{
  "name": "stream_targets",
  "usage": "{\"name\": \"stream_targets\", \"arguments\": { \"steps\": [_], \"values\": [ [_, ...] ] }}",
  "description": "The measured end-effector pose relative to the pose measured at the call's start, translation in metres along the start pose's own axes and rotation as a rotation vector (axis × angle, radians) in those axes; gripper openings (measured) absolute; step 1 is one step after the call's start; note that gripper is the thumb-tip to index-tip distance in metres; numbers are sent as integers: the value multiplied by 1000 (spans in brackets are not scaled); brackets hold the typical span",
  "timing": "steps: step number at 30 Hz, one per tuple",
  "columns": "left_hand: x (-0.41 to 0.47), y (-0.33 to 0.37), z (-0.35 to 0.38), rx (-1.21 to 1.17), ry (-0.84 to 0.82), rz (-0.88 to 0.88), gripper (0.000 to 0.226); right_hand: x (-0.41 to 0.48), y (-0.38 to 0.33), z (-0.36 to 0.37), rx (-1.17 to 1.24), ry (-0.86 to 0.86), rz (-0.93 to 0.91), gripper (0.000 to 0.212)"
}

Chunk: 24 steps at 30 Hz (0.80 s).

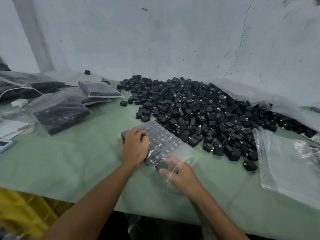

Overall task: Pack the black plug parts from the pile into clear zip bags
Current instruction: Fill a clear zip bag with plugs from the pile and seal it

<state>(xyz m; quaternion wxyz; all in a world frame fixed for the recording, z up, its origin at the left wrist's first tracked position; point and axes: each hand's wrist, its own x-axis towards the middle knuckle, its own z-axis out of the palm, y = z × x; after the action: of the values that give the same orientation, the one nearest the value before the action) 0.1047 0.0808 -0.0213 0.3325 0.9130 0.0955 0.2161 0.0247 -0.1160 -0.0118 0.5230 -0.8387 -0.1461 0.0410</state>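
Note:
A big pile of black plug parts [199,108] spreads over the back and right of the green table [69,161]. In front of it lies a clear zip bag [164,141] with neat rows of parts inside. My left hand [135,148] rests flat on the bag's left end, fingers spread over the parts. My right hand [181,174] is blurred at the bag's near mouth. Its fingers are under the plastic film and appear to pinch a black plug part [163,166].
Filled zip bags [60,111] lie at the left, another one [100,90] behind them. Empty clear bags [290,163] are stacked at the right, beside a loose part [250,165]. A large plastic sack [259,96] lies behind the pile. A yellow crate [22,210] sits below the table's near edge.

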Motion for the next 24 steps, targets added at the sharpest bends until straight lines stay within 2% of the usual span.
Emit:
{"name": "stream_targets", "arguments": {
  "steps": [4,7,11,13,17,19,21,24],
  "values": [
    [0,-2,2,-8,-9,-7,33,-2,-1,-6,-92,-64,-65,27],
    [0,-3,3,-10,-7,-3,33,2,4,-2,-151,-24,-54,25],
    [1,-5,3,-3,-24,-15,35,10,3,-1,-421,-99,-152,9],
    [1,-4,3,0,-34,-15,41,12,0,0,-495,-137,-165,11],
    [0,-2,0,-11,-38,-21,57,11,-6,3,-583,-144,-58,15],
    [0,-2,0,-14,-42,-28,59,11,-5,3,-566,-102,9,16],
    [-1,-1,0,-24,-40,-31,60,10,-4,4,-537,-57,96,28],
    [-3,0,-1,-33,-28,-25,57,8,1,8,-550,-18,86,29]
  ]
}}
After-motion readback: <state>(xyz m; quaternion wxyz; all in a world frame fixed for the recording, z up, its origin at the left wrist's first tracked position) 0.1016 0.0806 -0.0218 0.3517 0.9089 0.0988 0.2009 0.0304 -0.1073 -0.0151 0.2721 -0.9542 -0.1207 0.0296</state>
